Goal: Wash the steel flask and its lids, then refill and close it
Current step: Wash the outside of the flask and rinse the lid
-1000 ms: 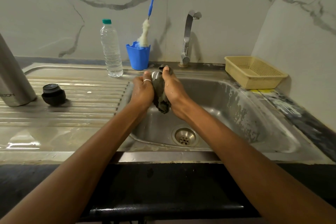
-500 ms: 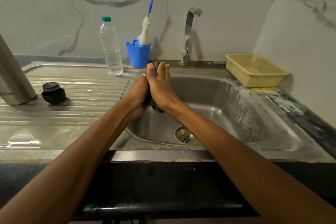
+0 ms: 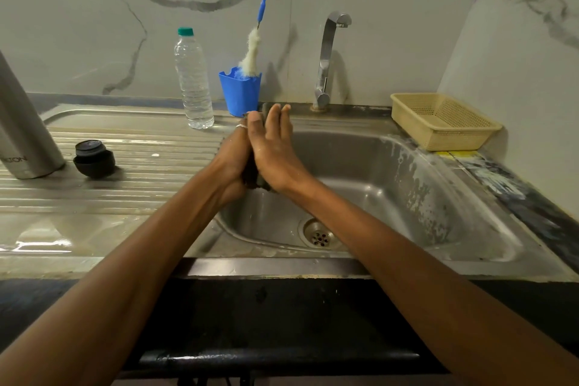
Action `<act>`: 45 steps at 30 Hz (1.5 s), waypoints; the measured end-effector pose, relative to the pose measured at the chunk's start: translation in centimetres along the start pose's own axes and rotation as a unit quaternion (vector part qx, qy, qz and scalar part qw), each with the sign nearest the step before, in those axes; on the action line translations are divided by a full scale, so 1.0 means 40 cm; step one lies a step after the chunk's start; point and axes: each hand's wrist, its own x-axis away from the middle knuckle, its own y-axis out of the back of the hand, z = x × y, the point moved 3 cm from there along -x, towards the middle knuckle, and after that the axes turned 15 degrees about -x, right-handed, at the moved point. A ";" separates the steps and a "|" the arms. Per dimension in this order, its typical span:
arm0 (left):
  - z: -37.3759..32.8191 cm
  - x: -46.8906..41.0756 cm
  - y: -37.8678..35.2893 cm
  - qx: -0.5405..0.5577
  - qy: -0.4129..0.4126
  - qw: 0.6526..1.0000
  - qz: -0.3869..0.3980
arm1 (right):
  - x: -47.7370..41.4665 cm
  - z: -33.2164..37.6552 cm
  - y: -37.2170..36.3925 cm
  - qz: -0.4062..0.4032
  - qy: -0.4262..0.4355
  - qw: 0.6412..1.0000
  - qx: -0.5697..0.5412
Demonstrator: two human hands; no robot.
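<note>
Both hands are up over the sink (image 3: 407,185), palm to palm. My right hand (image 3: 275,153) is flat, fingers straight and pointing up, pressing a dark scrub pad (image 3: 252,177) against my left hand (image 3: 232,152). The left hand backs the pad from the other side; its fingers are mostly hidden, so I can't tell if they curl round it. A bit of the pad pokes out above the fingertips and below the palms. I can't see whether a small lid is wrapped inside. The steel flask (image 3: 22,122) stands upright at the far left of the worktop (image 3: 125,197), well apart from my hands, with its top cut off by the frame, so open or capped is unknown. A black lid (image 3: 94,158) sits just beside it on the ribbed drainer, off the flask. The tap (image 3: 327,56) shows no water running. The bottle brush (image 3: 250,50) is parked in the blue cup (image 3: 239,91) behind my hands, and a clear water bottle (image 3: 192,81), cap on, stands next to that. A yellow basket (image 3: 445,121) is at the right of the sink. Progress call: early in the wash stage, working the pad or something small in it. Left, as far as I can judge: flask body scrub with the brush, black lid, rinse, refill, close.
</note>
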 end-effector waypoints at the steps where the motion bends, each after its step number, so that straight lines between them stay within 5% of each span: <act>1: -0.001 0.000 -0.011 0.004 0.004 1.000 0.015 | -0.006 0.005 0.021 -0.013 0.005 1.000 -0.008; 6: -0.006 -0.002 -0.048 -0.014 0.013 1.000 0.014 | -0.027 -0.004 0.090 -0.061 -0.026 0.995 -0.078; 12: 0.007 0.010 -0.035 0.074 -0.056 0.996 -0.012 | 0.015 -0.014 -0.016 -0.012 0.044 0.998 0.049; 18: -0.005 0.003 -0.030 -0.007 -0.020 1.000 -0.007 | -0.016 0.009 0.040 -0.056 0.053 0.997 -0.021; 22: -0.005 0.006 -0.040 -0.023 0.002 1.000 -0.005 | -0.024 0.002 0.100 -0.031 -0.023 0.991 -0.127; 26: -0.008 0.011 -0.040 -0.044 0.022 0.998 -0.031 | -0.031 -0.034 0.124 -0.031 -0.139 0.949 -0.282; 29: -0.013 0.002 -0.039 -0.105 0.029 0.991 -0.084 | -0.033 -0.046 0.109 -0.023 -0.160 0.948 -0.275; 33: -0.016 -0.002 -0.032 -0.255 -0.013 0.957 -0.139 | -0.036 -0.039 0.073 -0.018 -0.125 0.966 -0.226; 40: -0.001 -0.026 -0.003 -0.133 -0.018 0.988 -0.077 | -0.003 -0.013 0.041 -0.004 0.062 0.997 -0.040; 45: -0.018 -0.003 -0.002 -0.247 -0.050 0.964 -0.086 | -0.005 0.006 0.072 -0.015 0.116 0.993 -0.013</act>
